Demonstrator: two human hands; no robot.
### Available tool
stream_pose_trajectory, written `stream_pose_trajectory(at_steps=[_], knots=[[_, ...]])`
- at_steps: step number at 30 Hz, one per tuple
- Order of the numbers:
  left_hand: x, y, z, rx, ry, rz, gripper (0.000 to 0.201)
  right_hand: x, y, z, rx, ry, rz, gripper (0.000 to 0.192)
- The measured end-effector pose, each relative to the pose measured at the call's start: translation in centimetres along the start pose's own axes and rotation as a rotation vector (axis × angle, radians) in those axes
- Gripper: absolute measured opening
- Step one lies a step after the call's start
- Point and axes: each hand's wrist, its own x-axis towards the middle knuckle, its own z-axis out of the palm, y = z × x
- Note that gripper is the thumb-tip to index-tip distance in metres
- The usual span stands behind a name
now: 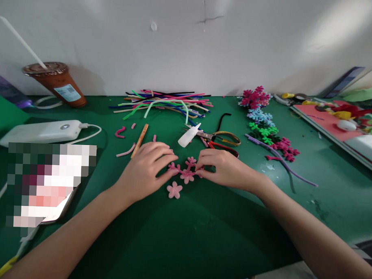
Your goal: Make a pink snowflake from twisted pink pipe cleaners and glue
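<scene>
Between my hands lies a pink pipe-cleaner flower piece (187,176) with small branching arms, low over the green table. My left hand (147,166) pinches its left arm between thumb and fingers. On the other side, the fingertips of my right hand (217,167) close on its right end, which they partly hide. A separate pink five-petal flower (174,190) rests on the table just in front of the piece. Behind my hands are a small white glue bottle (188,135), lying tilted, and pliers (222,137) with yellow and red handles.
Loose pipe cleaners (165,104) are heaped by the wall. Finished branching pieces (265,130) and a purple pipe cleaner (283,161) lie at right. Leftward are a wooden stick (140,141), a phone (60,210), a power bank (42,132) and a drink cup (58,84).
</scene>
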Motion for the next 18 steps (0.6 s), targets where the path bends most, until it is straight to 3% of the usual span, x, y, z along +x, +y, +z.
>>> stream_pose_trajectory(at_steps=[6,18], knots=[[0.3,2.5,1.0,-0.074,-0.086,-0.025,0.025,0.1,0.0,0.8,-0.069,-0.028,0.005,0.013],[0.6,2.6,1.4,-0.145,-0.098,-0.038,0.020,0.2,-0.3,1.2,-0.092,-0.011,-0.019,0.015]])
